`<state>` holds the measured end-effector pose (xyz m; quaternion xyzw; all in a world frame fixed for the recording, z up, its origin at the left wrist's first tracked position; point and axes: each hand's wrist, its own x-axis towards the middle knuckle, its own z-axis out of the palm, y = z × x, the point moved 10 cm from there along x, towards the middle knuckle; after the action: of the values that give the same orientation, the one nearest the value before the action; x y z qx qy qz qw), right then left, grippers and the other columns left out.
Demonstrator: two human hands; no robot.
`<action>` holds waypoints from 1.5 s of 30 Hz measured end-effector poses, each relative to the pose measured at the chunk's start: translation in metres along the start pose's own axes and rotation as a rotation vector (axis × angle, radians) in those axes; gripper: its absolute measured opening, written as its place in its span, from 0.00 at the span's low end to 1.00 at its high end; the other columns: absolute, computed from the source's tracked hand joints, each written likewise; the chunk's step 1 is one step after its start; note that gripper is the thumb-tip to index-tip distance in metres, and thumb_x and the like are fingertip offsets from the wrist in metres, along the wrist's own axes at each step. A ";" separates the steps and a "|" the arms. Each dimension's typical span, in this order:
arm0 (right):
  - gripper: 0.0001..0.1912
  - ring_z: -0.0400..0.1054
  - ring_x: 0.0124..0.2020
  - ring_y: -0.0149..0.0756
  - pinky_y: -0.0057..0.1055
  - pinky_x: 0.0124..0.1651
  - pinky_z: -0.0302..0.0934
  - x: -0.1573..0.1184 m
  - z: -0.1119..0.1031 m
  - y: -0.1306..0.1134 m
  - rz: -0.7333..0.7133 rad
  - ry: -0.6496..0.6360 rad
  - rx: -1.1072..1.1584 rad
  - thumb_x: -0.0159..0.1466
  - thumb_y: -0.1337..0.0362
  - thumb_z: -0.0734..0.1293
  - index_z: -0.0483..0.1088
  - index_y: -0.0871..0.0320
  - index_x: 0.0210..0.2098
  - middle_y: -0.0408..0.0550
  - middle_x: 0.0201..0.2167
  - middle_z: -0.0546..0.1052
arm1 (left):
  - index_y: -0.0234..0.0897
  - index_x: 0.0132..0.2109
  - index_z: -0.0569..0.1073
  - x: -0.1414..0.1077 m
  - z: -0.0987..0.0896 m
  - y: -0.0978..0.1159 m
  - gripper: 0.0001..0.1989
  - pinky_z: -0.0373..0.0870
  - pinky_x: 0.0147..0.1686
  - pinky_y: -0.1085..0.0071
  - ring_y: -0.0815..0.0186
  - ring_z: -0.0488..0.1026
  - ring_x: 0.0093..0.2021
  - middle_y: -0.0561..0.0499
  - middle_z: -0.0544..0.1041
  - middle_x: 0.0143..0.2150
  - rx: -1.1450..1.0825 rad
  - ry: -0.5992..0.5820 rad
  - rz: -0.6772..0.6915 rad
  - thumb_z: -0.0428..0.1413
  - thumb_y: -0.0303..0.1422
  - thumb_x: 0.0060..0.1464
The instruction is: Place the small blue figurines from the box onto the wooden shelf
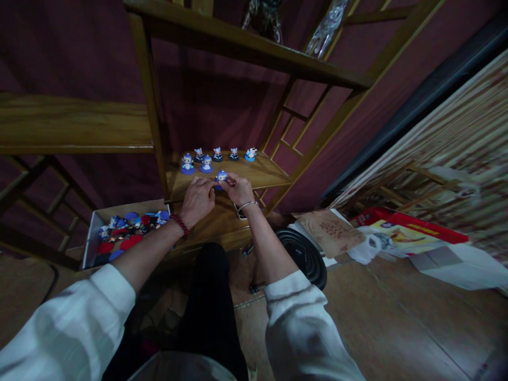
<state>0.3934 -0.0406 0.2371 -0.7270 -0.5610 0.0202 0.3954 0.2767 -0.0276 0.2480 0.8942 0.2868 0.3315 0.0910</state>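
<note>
Between my two hands is a small purple-and-white figurine [221,177] on a purple round base, just in front of the wooden shelf [262,174]. My right hand [239,189] pinches it from the right. My left hand [198,200] has its fingers closed at the left side of its base. On the shelf behind stand two similar purple figurines, one at the left [188,164] and another beside it [206,164]. A back row holds several dark-based figurines [217,154] and, at the right end, a white figurine on a blue base [251,154].
An open box [92,233] of many red, blue and purple figurines sits at lower left. A round black stool [304,256] stands below right. Farther right lie a brown paper bag [327,230], a red box [420,227] and a white box [460,267]. A shelf post [148,106] rises left.
</note>
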 end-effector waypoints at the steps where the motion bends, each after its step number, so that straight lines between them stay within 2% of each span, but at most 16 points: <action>1: 0.09 0.63 0.26 0.26 0.22 0.31 0.58 0.000 0.000 0.000 -0.003 -0.001 -0.009 0.55 0.59 0.64 0.70 0.56 0.32 0.40 0.25 0.72 | 0.36 0.42 0.72 0.000 -0.001 0.000 0.14 0.60 0.49 0.65 0.63 0.65 0.44 0.48 0.73 0.41 -0.007 0.006 -0.003 0.45 0.25 0.50; 6: 0.08 0.62 0.24 0.26 0.21 0.30 0.56 0.003 0.001 0.003 0.018 -0.026 -0.020 0.54 0.59 0.63 0.70 0.57 0.30 0.39 0.22 0.70 | 0.35 0.41 0.72 0.000 -0.001 0.000 0.15 0.60 0.49 0.67 0.63 0.64 0.46 0.48 0.74 0.41 -0.018 0.017 0.001 0.45 0.24 0.49; 17: 0.08 0.66 0.27 0.28 0.24 0.33 0.60 0.014 0.002 0.022 0.095 -0.035 0.057 0.53 0.61 0.65 0.70 0.56 0.32 0.42 0.27 0.74 | 0.35 0.45 0.70 0.003 0.003 0.007 0.15 0.60 0.50 0.67 0.63 0.62 0.48 0.49 0.73 0.44 -0.004 -0.014 0.018 0.45 0.28 0.51; 27: 0.09 0.67 0.28 0.29 0.25 0.33 0.61 0.034 -0.002 0.029 0.108 -0.017 0.042 0.53 0.60 0.64 0.70 0.57 0.32 0.42 0.26 0.74 | 0.31 0.49 0.65 0.013 0.016 0.019 0.17 0.56 0.52 0.62 0.61 0.62 0.51 0.42 0.68 0.50 0.034 -0.078 0.077 0.45 0.32 0.53; 38: 0.10 0.68 0.31 0.30 0.27 0.37 0.62 0.052 0.002 0.039 0.118 -0.006 0.028 0.53 0.62 0.65 0.70 0.57 0.35 0.44 0.29 0.75 | 0.31 0.48 0.65 0.021 0.019 0.021 0.16 0.56 0.52 0.62 0.61 0.61 0.52 0.42 0.68 0.50 0.007 -0.071 0.097 0.45 0.30 0.52; 45: 0.10 0.68 0.31 0.31 0.28 0.38 0.62 0.062 0.004 0.042 0.135 0.007 -0.005 0.52 0.62 0.66 0.70 0.56 0.34 0.44 0.29 0.75 | 0.30 0.44 0.67 0.027 0.025 0.020 0.14 0.58 0.50 0.61 0.59 0.62 0.49 0.40 0.68 0.49 0.046 -0.100 0.094 0.45 0.32 0.53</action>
<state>0.4485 0.0111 0.2349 -0.7642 -0.5093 0.0430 0.3934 0.3178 -0.0279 0.2506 0.9239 0.2471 0.2837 0.0690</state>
